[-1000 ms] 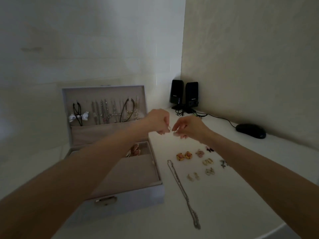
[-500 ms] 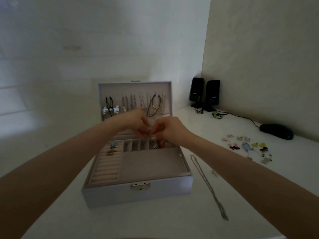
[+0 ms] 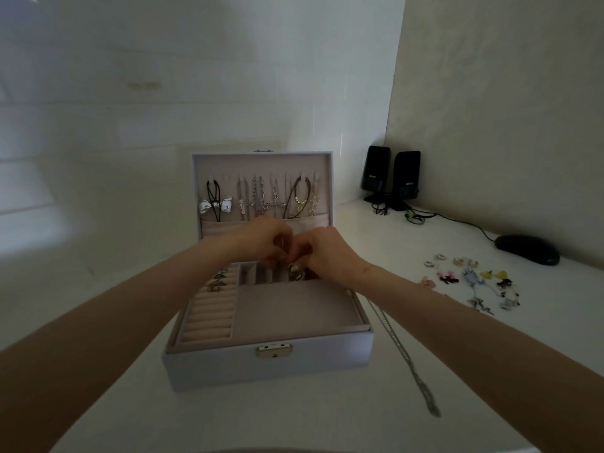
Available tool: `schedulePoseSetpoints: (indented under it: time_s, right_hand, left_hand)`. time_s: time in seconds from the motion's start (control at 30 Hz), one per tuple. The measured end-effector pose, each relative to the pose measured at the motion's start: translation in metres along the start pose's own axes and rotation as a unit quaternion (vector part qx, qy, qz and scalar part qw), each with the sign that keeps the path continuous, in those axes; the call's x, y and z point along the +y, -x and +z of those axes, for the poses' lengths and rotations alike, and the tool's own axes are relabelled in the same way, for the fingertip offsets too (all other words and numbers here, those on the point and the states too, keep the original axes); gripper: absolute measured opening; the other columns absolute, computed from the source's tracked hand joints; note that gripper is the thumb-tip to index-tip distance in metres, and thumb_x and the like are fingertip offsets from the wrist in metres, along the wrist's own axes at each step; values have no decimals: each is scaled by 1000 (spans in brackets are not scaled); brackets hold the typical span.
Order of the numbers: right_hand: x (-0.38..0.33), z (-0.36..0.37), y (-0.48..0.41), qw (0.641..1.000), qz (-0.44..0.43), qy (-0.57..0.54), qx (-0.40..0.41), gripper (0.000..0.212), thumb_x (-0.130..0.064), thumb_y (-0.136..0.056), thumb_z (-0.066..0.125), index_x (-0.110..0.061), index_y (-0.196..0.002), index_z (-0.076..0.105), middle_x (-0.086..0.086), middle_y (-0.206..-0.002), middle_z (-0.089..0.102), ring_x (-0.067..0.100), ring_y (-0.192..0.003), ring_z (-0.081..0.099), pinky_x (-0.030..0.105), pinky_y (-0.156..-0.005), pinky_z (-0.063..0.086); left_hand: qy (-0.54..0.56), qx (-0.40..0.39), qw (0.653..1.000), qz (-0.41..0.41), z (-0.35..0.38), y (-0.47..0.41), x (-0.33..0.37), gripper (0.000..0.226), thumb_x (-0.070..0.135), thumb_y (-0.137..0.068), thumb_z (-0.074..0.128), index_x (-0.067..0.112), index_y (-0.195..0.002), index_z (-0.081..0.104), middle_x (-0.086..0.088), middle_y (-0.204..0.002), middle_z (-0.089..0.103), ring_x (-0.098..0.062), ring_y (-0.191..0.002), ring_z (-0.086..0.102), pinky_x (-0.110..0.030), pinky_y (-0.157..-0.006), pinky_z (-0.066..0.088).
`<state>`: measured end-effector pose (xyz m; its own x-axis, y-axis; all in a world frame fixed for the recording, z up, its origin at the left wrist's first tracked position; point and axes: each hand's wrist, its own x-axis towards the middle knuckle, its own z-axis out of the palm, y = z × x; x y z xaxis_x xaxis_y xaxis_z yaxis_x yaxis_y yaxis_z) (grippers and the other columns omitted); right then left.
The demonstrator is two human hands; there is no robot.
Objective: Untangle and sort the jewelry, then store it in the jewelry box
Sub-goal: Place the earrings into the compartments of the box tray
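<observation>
Storing step: left hand (image 3: 268, 238) and right hand (image 3: 322, 253), fingers pinching 1 small piece (image 3: 283, 256) above the jewelry box (image 3: 268, 364) slots (image 3: 258, 274), probably need a careful drop next.

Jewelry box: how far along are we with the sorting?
Done: necklaces hang in the lid of the jewelry box, rings sit in the left rolls, and a few pieces lie in the back compartments. In hand: the left hand and right hand pinch a small piece over those compartments. Left: a long chain beside the box and the earrings spread on the table.
</observation>
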<state>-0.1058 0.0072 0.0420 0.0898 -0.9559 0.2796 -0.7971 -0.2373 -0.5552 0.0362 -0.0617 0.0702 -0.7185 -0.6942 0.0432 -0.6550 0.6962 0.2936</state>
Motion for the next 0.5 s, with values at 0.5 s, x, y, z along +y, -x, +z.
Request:
schedulePoseSetpoints:
  time_s: [0.5]
  right_hand:
    - [-4, 3, 2, 998, -49, 38, -17, 13, 5, -77, 69, -2, -88, 73, 13, -94, 71, 23, -88, 65, 10, -66, 42]
  left_hand:
    - [13, 13, 1000, 12, 5, -3, -4, 13, -2, -82, 61, 1, -93, 65, -7, -81, 67, -13, -63, 63, -25, -64, 53]
